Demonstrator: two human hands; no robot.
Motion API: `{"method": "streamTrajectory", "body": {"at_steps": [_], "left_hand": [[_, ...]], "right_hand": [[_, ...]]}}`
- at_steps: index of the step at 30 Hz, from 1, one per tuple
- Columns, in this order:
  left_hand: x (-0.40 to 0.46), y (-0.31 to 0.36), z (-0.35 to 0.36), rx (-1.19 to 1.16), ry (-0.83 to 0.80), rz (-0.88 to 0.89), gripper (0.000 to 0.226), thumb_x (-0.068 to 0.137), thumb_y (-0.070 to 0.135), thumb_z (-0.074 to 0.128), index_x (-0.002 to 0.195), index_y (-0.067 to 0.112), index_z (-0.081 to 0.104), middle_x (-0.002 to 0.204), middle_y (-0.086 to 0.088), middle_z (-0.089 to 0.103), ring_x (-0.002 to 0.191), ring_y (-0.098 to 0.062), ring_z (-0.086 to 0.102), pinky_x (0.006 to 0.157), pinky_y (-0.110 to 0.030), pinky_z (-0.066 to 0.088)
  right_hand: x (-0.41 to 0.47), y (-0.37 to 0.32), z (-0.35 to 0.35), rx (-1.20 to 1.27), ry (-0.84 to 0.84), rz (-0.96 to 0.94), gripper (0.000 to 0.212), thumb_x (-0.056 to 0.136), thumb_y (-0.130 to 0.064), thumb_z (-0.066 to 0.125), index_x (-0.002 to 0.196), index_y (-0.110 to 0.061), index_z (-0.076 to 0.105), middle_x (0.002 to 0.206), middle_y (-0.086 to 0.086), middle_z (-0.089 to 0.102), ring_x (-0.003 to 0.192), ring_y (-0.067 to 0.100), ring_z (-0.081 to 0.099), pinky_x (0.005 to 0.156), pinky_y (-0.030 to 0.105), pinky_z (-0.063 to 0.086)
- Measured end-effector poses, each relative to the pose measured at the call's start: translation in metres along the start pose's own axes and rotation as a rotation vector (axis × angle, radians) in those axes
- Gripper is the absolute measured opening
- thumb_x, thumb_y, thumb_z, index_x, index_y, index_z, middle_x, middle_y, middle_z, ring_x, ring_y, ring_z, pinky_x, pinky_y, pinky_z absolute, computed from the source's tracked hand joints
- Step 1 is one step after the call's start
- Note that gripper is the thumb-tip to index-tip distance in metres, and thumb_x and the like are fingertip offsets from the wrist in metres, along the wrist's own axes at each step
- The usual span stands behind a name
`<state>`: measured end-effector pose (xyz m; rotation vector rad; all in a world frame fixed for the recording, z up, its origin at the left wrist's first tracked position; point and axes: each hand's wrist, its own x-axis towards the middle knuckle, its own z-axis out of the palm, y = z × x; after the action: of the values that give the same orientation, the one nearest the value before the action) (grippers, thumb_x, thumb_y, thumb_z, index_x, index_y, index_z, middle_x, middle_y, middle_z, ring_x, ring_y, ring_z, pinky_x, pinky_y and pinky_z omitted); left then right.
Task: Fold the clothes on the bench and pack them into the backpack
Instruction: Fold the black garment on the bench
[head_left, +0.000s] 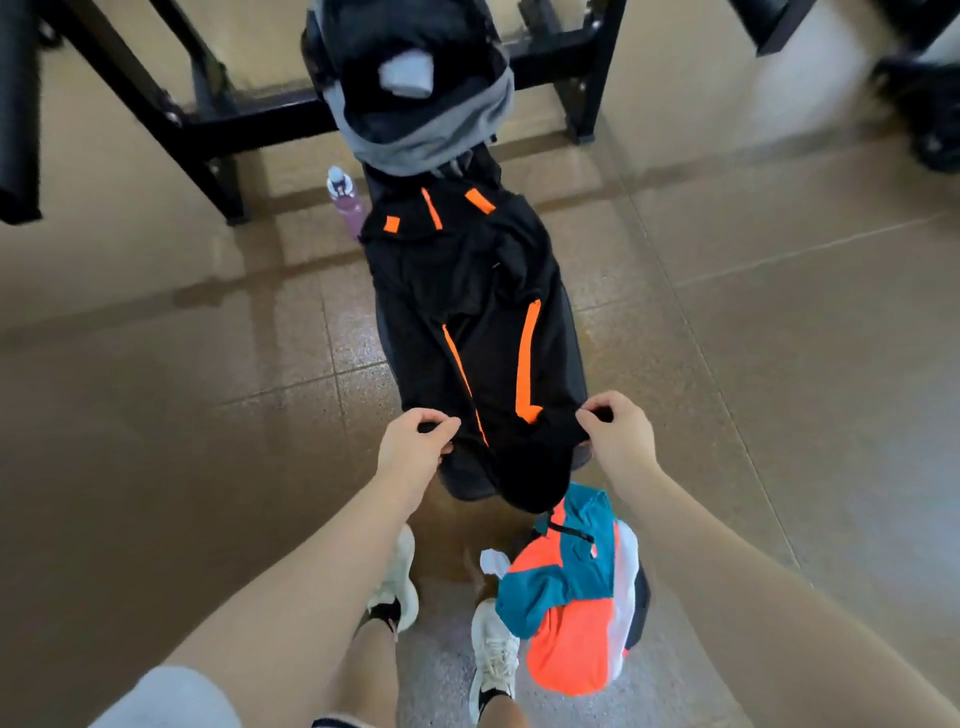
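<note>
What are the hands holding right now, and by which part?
Both hands, left and right, pinch the black garment with orange stripes at its near edge, one corner each, spread along the bench.

**Count of things in view**

One narrow dark padded bench. One black garment with orange stripes laid along it. One black and grey backpack at its far end. One teal, orange and white garment by the near end. One purple water bottle on the floor. Two white sneakers. Two bare hands: left hand, right hand.
</note>
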<state>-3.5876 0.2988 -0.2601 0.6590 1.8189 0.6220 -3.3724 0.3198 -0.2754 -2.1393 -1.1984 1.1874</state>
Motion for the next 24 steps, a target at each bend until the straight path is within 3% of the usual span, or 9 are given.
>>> {"method": "streamTrajectory", "body": {"at_steps": [2,6,9,13,16,17,19,21,24], "left_hand": [[0.027,0.017,-0.006,0.067,-0.056,0.025,0.02,0.079,0.023,0.071,0.096,0.018,0.061,0.095,-0.004,0.065,0.086,-0.016,0.062,0.081,-0.033,0.05],[0.093,0.04,-0.021,0.169,-0.155,0.045,0.04,0.076,-0.001,0.067,0.112,0.013,0.058,0.1,-0.007,0.066,0.095,-0.016,0.063,0.091,-0.032,0.048],[0.15,0.05,-0.031,0.364,-0.11,0.114,0.029,0.079,0.011,0.068,0.107,0.014,0.063,0.098,-0.004,0.065,0.094,-0.021,0.061,0.088,-0.036,0.048],[0.228,0.072,-0.039,0.452,-0.092,0.176,0.032,0.085,0.034,0.062,0.11,0.013,0.065,0.108,-0.001,0.062,0.099,-0.021,0.059,0.092,-0.039,0.047],[0.265,0.099,-0.048,0.274,-0.046,0.172,0.029,0.09,0.033,0.057,0.111,0.014,0.062,0.113,0.005,0.051,0.109,-0.016,0.053,0.098,-0.034,0.042],[0.274,0.109,-0.051,0.174,-0.083,0.16,0.022,0.093,0.029,0.053,0.109,0.015,0.061,0.113,0.005,0.055,0.11,-0.016,0.053,0.098,-0.033,0.042],[0.288,0.129,-0.055,-0.141,-0.235,0.081,0.019,0.097,0.025,0.046,0.103,0.019,0.063,0.109,0.004,0.065,0.11,-0.017,0.057,0.097,-0.034,0.043],[0.312,0.142,-0.057,-0.46,-0.33,-0.005,0.024,0.099,0.023,0.04,0.104,0.02,0.063,0.108,0.002,0.068,0.106,-0.015,0.061,0.094,-0.031,0.047],[0.369,0.141,-0.052,-0.425,-0.122,-0.066,0.027,0.098,0.026,0.04,0.108,0.016,0.063,0.108,-0.004,0.068,0.102,-0.02,0.062,0.086,-0.031,0.048]], "right_hand": [[0.025,-0.02,0.004,0.019,-0.065,0.018,0.005,0.087,-0.015,0.058,0.09,-0.018,0.06,0.084,0.0,0.063,0.077,0.019,0.061,0.069,0.03,0.052],[0.085,-0.059,0.02,-0.021,-0.219,0.055,0.031,0.08,-0.002,0.054,0.107,-0.018,0.058,0.084,0.003,0.059,0.085,0.022,0.058,0.079,0.036,0.049],[0.132,-0.079,0.035,-0.219,-0.203,-0.022,0.03,0.08,-0.003,0.055,0.105,-0.018,0.059,0.09,0.002,0.062,0.086,0.021,0.057,0.073,0.028,0.043],[0.198,-0.099,0.062,-0.289,-0.123,-0.066,0.012,0.085,-0.018,0.062,0.095,-0.015,0.068,0.091,0.007,0.065,0.091,0.025,0.06,0.075,0.03,0.045],[0.236,-0.127,0.074,-0.175,-0.004,-0.073,0.01,0.084,-0.022,0.065,0.092,-0.018,0.07,0.099,0.003,0.053,0.101,0.022,0.052,0.089,0.034,0.045],[0.246,-0.137,0.075,-0.016,-0.022,-0.05,0.004,0.086,-0.017,0.064,0.085,-0.017,0.068,0.095,0.001,0.055,0.098,0.021,0.053,0.089,0.034,0.044],[0.267,-0.16,0.074,0.376,-0.13,0.05,0.016,0.089,-0.007,0.057,0.077,-0.015,0.064,0.078,-0.002,0.064,0.085,0.02,0.058,0.082,0.034,0.046],[0.296,-0.171,0.074,0.588,-0.193,0.124,0.017,0.091,-0.005,0.053,0.081,-0.013,0.064,0.075,0.0,0.07,0.079,0.021,0.063,0.079,0.034,0.049],[0.356,-0.161,0.094,0.468,-0.099,0.135,0.014,0.093,-0.018,0.055,0.1,-0.01,0.065,0.099,0.007,0.07,0.095,0.023,0.065,0.089,0.038,0.052]]}}
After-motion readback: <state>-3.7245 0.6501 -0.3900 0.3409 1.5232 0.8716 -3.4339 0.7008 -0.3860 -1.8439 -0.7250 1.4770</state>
